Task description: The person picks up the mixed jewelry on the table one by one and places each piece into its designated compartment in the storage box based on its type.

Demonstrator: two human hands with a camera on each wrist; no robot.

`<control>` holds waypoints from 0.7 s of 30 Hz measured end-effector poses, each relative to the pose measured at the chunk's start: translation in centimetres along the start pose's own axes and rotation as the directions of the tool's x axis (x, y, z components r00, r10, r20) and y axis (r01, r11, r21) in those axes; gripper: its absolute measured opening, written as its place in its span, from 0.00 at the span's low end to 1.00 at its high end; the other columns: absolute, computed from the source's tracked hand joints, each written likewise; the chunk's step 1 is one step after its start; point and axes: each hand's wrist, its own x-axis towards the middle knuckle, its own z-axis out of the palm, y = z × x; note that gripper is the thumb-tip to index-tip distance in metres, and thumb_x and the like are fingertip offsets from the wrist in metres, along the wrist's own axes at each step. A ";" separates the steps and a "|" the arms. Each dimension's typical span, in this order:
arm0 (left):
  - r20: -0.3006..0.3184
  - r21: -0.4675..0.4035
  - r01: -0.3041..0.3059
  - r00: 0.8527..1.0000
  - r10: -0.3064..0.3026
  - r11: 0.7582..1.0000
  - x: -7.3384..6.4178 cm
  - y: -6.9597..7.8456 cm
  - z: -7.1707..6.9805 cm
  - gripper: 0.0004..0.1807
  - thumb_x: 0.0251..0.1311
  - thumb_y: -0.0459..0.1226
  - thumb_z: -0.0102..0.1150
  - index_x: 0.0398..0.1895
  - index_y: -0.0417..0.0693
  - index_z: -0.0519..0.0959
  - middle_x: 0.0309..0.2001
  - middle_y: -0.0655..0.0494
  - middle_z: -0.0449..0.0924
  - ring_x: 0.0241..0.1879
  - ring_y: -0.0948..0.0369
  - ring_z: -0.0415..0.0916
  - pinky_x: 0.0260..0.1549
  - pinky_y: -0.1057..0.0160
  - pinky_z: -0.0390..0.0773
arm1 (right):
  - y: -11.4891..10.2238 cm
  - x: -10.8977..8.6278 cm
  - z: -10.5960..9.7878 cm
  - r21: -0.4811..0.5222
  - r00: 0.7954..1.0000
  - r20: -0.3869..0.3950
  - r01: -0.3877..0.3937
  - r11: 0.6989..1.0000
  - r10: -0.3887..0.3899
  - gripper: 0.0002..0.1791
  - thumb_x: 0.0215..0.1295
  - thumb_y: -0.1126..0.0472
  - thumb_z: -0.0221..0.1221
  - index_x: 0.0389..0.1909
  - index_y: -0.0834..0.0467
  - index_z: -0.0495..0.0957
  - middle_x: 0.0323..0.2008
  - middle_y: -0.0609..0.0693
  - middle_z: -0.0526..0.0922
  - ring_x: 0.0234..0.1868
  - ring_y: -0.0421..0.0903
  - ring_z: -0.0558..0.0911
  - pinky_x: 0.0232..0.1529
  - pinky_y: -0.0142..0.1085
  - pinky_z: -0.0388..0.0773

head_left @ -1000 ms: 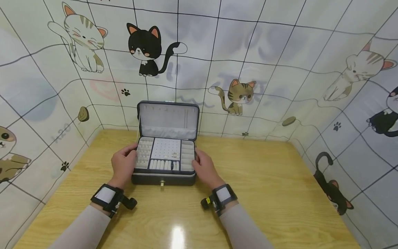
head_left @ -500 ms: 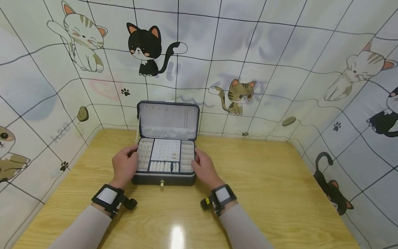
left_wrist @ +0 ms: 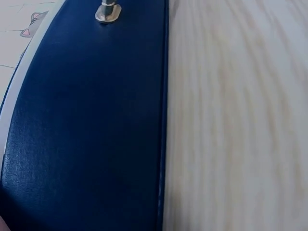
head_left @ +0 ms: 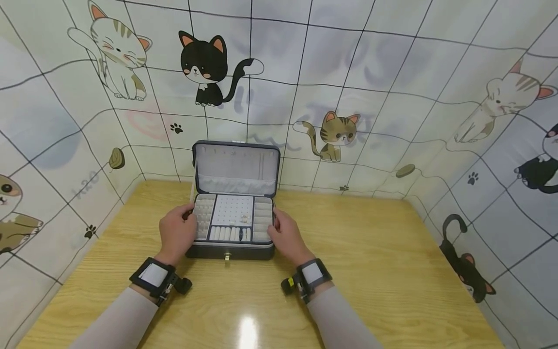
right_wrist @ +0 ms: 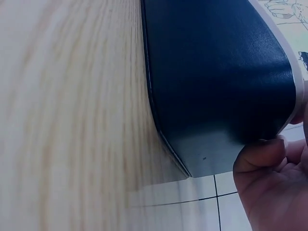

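A dark navy jewelry box point(head_left: 250, 252) stands on the table, lid point(head_left: 237, 162) raised at the back. Its pale inner tray point(head_left: 231, 203) has side compartments, a dotted middle panel with small earrings point(head_left: 245, 219), and a row of ring rolls point(head_left: 224, 233). My left hand point(head_left: 178, 233) grips the box's left side, thumb along the tray edge. On the right, my right hand point(head_left: 288, 236) holds the opposite side; in the right wrist view its fingertips point(right_wrist: 262, 155) pinch near the upper rim. A metal clasp point(left_wrist: 108, 12) sits on the front wall. The outer fingers are mostly hidden.
The wood-grain table point(head_left: 357, 261) extends right and toward the front. Behind it and at both sides hangs a white gridded cloth point(head_left: 279, 63) printed with cats. Inside the lid, thin necklaces point(head_left: 261, 167) hang over a gathered pocket point(head_left: 235, 186).
The tray's front edge has sunk slightly toward the box's front rim. My left hand has slid a little to the right over the tray edge; the right hand has barely moved.
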 end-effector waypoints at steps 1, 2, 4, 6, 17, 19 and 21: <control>-0.003 0.011 -0.018 1.000 0.018 1.000 0.0 0.0 0.0 0.21 0.70 0.32 0.51 0.60 0.33 0.84 0.55 0.35 0.87 0.52 0.41 0.85 0.51 0.39 0.82 | -0.1 0.0 0.0 -0.002 1.000 0.000 0.001 1.000 -0.001 0.26 0.70 0.63 0.55 0.67 0.68 0.73 0.32 0.49 0.70 0.32 0.43 0.69 0.36 0.34 0.67; -0.005 0.021 -0.033 0.999 0.033 0.999 0.1 0.0 0.0 0.21 0.69 0.31 0.51 0.60 0.33 0.84 0.55 0.34 0.87 0.52 0.41 0.85 0.50 0.39 0.82 | -0.2 0.0 -0.1 -0.007 1.000 0.000 0.001 1.000 -0.001 0.28 0.69 0.64 0.55 0.68 0.68 0.72 0.32 0.50 0.70 0.32 0.43 0.69 0.36 0.34 0.67; -0.009 0.038 -0.061 0.998 0.061 0.997 0.1 0.0 0.0 0.21 0.69 0.30 0.50 0.59 0.32 0.84 0.54 0.33 0.87 0.51 0.40 0.85 0.49 0.38 0.81 | -0.3 0.0 -0.1 -0.017 1.000 0.003 -0.002 1.000 0.002 0.30 0.69 0.64 0.55 0.71 0.70 0.71 0.32 0.50 0.70 0.32 0.43 0.69 0.36 0.33 0.67; -0.010 0.060 -0.088 0.996 0.088 0.994 0.1 0.0 0.1 0.20 0.69 0.30 0.49 0.58 0.31 0.84 0.54 0.33 0.87 0.51 0.39 0.85 0.49 0.38 0.81 | -0.4 0.0 -0.1 -0.025 1.000 0.010 -0.009 1.000 0.009 0.32 0.69 0.64 0.55 0.73 0.70 0.69 0.32 0.50 0.70 0.32 0.43 0.69 0.36 0.34 0.67; 0.074 0.238 -0.293 0.956 0.283 0.926 0.4 0.2 -0.2 0.17 0.65 0.25 0.51 0.52 0.25 0.84 0.46 0.27 0.86 0.47 0.33 0.83 0.47 0.35 0.80 | -0.5 0.0 -0.2 -0.080 0.999 0.042 -0.019 0.997 0.022 0.35 0.71 0.63 0.53 0.77 0.70 0.63 0.34 0.51 0.71 0.33 0.44 0.70 0.36 0.34 0.68; 0.089 0.255 -0.304 0.953 0.291 0.918 0.4 0.1 -0.2 0.17 0.65 0.25 0.52 0.52 0.25 0.83 0.46 0.27 0.85 0.47 0.32 0.82 0.47 0.35 0.80 | -0.5 -0.1 -0.2 -0.083 0.999 0.047 -0.021 0.996 0.025 0.36 0.70 0.62 0.53 0.78 0.70 0.63 0.34 0.52 0.71 0.33 0.44 0.70 0.35 0.34 0.68; 0.111 0.274 -0.312 0.950 0.292 0.910 0.5 0.0 -0.3 0.17 0.65 0.25 0.53 0.52 0.24 0.83 0.47 0.27 0.85 0.47 0.33 0.82 0.48 0.35 0.80 | -0.5 -0.1 -0.1 -0.093 0.998 0.050 -0.027 0.995 0.031 0.36 0.70 0.62 0.53 0.78 0.70 0.62 0.34 0.52 0.71 0.34 0.45 0.71 0.35 0.35 0.69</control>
